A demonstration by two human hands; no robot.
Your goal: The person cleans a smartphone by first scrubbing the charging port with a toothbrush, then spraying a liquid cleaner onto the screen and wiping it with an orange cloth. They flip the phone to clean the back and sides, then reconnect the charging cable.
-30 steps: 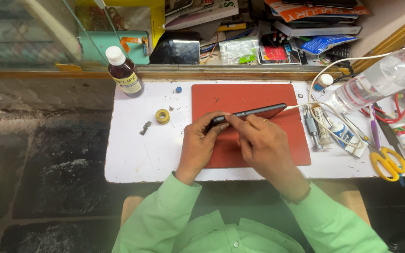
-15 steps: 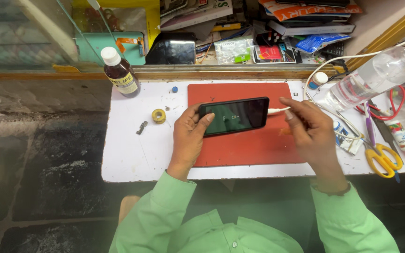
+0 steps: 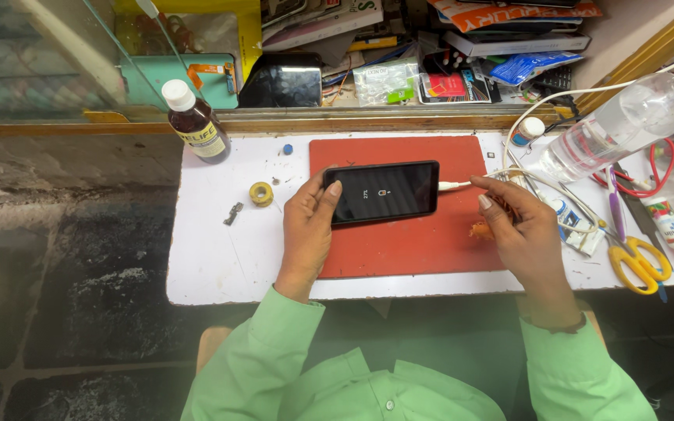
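White bench, red mat (image 3: 399, 249): phone (image 3: 381, 192) lies lengthwise left-right; left hand (image 3: 307, 228) grips its left end, right hand (image 3: 520, 226) pinches the white cable (image 3: 454, 185) at its right end.

phone (image 3: 382, 192) on mat (image 3: 407, 245), bottle (image 3: 195, 122) far left, scissors (image 3: 640, 261) far right

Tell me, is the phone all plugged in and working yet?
Looks nearly done. The white cable is already in the end of the black phone, and its screen shows a small charging sign. The left hand holds the phone flat over the red mat; the right hand has its grip at the cable. What is left: letting go of both.
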